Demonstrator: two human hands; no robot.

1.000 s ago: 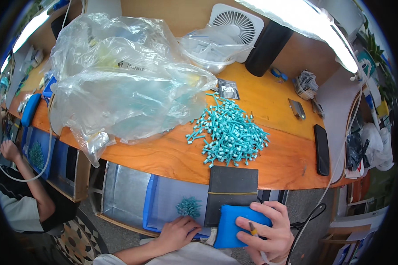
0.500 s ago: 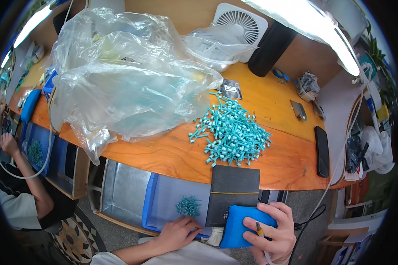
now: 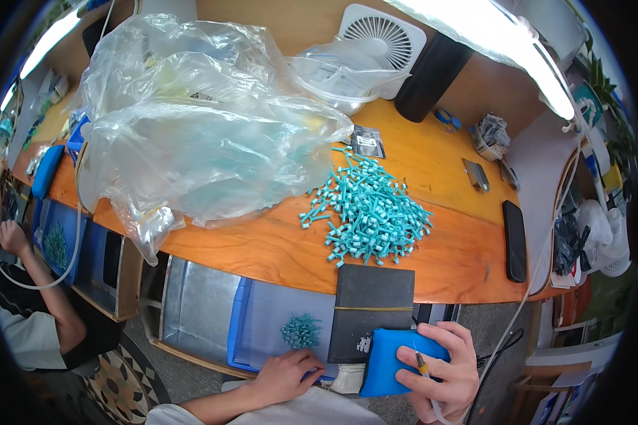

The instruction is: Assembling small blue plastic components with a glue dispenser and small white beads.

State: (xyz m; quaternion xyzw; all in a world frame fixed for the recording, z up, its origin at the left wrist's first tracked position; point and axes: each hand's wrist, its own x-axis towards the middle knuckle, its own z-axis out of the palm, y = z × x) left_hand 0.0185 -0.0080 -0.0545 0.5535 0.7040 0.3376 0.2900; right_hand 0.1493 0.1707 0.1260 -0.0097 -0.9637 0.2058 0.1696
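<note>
My right hand is wrapped round a slim pen-like tool with a yellow collar, a thin tip and a pale cord. Its fingers lie over a bright blue padded block. My left hand is bent at the front edge of a blue-rimmed tray, thumb and fingers drawn together; anything between them is too small to make out. Just beyond those fingertips, inside the tray, lies a small heap of dark teal pieces. A black flat box with a rubber band rests beside the blue block.
A pile of turquoise stick-like pieces covers the middle of the wooden bench. Behind it are a large clear plastic bag and a white fan. A black phone lies at right. Another person's arm shows at far left.
My right hand has shifted slightly to the right, together with the pen-like tool and the blue block. My left hand stays almost where it was, by the tray's edge.
</note>
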